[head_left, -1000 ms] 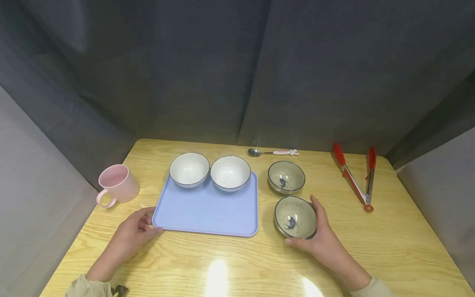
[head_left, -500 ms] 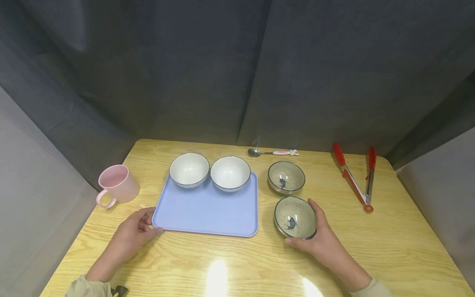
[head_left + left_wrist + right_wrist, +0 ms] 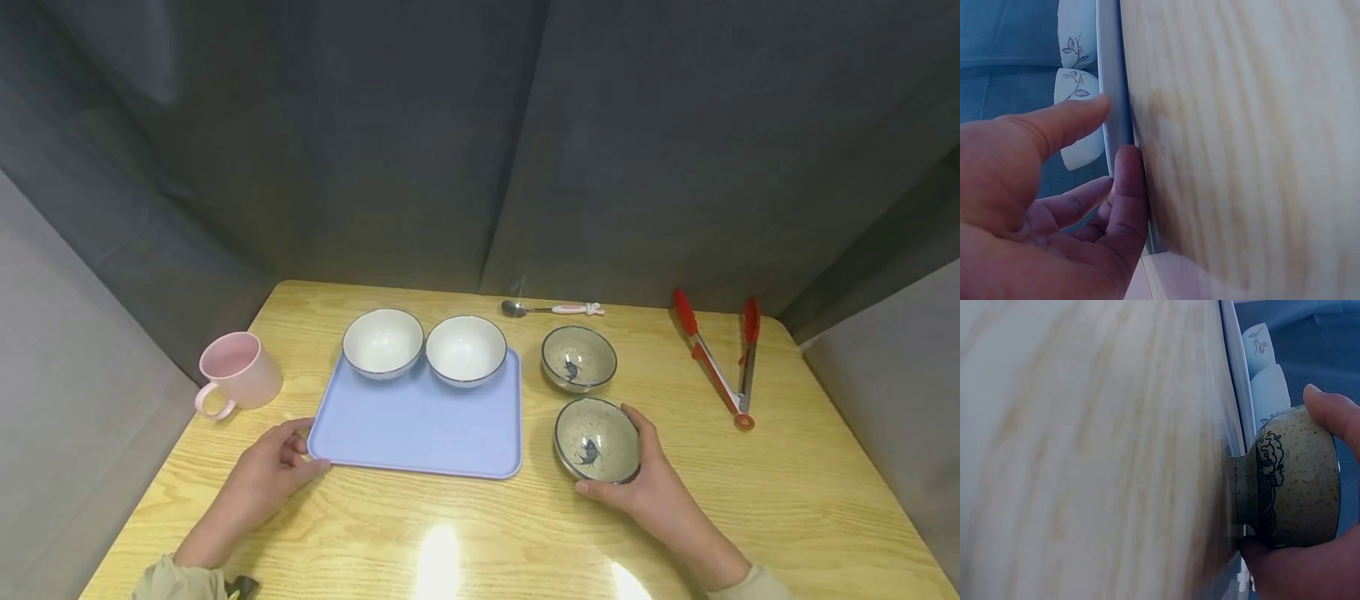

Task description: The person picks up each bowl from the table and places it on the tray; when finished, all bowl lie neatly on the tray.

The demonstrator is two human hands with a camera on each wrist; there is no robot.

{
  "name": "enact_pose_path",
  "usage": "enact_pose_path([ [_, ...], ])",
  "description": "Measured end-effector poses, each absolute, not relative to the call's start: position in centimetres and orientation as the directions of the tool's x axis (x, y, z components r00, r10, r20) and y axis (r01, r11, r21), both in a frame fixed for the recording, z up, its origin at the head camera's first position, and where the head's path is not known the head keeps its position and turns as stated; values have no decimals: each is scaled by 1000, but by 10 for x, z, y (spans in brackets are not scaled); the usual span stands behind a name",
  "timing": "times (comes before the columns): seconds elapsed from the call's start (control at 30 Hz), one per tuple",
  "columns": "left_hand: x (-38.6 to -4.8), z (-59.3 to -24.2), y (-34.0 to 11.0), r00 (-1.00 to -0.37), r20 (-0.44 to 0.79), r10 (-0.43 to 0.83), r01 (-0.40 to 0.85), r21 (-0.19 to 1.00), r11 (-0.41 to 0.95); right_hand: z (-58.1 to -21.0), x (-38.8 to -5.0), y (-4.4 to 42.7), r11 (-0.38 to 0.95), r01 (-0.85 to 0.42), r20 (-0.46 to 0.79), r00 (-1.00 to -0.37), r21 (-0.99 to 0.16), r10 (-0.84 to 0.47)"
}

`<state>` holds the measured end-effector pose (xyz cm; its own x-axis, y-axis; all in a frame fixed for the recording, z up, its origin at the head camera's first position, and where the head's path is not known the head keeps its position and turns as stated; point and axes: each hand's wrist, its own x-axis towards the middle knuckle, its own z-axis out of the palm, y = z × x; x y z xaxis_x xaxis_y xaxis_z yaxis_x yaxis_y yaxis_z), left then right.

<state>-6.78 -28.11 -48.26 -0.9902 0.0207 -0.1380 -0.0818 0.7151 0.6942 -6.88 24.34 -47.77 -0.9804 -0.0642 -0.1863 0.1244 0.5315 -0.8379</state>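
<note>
A lavender-blue tray (image 3: 420, 429) lies on the wooden table. My left hand (image 3: 266, 471) holds its near left corner, with the thumb (image 3: 1079, 119) at the front edge and curled fingers by the left side. Right of the tray stands a speckled grey bowl (image 3: 600, 437) with a dark fish painted inside. My right hand (image 3: 648, 475) grips this bowl from the right, thumb at the near side; in the right wrist view the bowl (image 3: 1304, 481) has its foot on the tabletop. Just behind it is a matching bowl (image 3: 579, 354), untouched.
Two white bowls, a left one (image 3: 382, 342) and a right one (image 3: 466, 348), stand side by side on the tray's far part. A pink mug (image 3: 243, 375) is at the left. A spoon (image 3: 551, 309) lies at the back, and red-tipped tongs (image 3: 720, 375) lie spread at the right.
A finger of my right hand has shifted slightly along the bowl's far right rim since one second ago. My left hand, the tray and the bowls have stayed in place.
</note>
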Motion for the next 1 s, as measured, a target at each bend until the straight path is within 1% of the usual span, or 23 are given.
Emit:
enact_pose_path([
  [0.63,-68,-482,-281,-991,-132,16,-81,697,713,-475,-73,237,505,140,-194,-980,-852,-55],
  [1.0,-68,-482,-281,-992,-127,20,-75,698,712,-471,-77,223,489,92,-142,-988,-867,-67],
])
